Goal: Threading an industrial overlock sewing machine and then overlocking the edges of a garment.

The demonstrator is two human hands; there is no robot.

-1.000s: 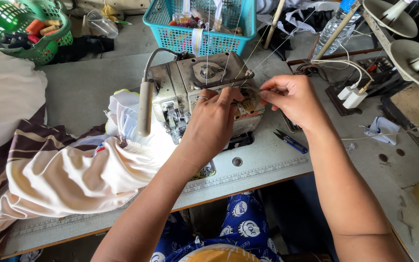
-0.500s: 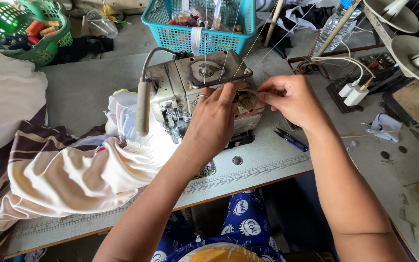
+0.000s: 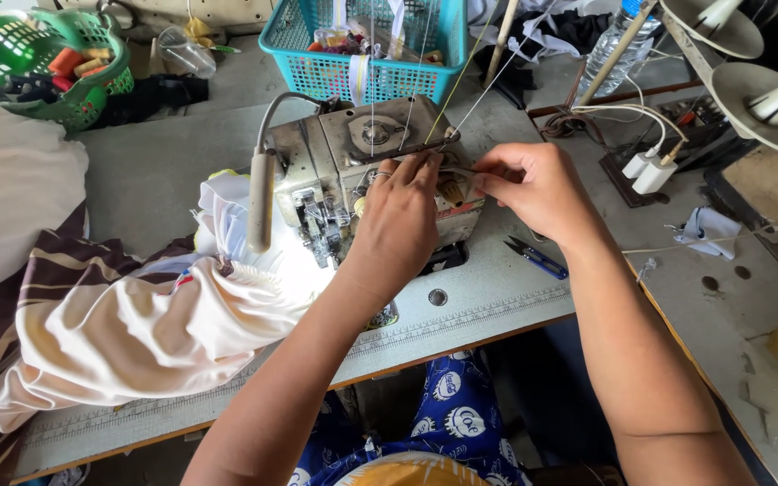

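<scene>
Grey sewing machine (image 3: 353, 171) (front side): left hand (image 3: 398, 225) fingers together, right hand (image 3: 533, 189) pinched shut.

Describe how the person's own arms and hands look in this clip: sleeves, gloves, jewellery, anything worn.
Both arms are bare up to the frame edge, with no sleeves in view. The left hand and right hand wear no gloves. A thin ring shows on one of the left fingers; no ring shows on the right. No watch or bracelet appears on either wrist. Below the arms, blue clothing with a white round print covers the lap.
</scene>
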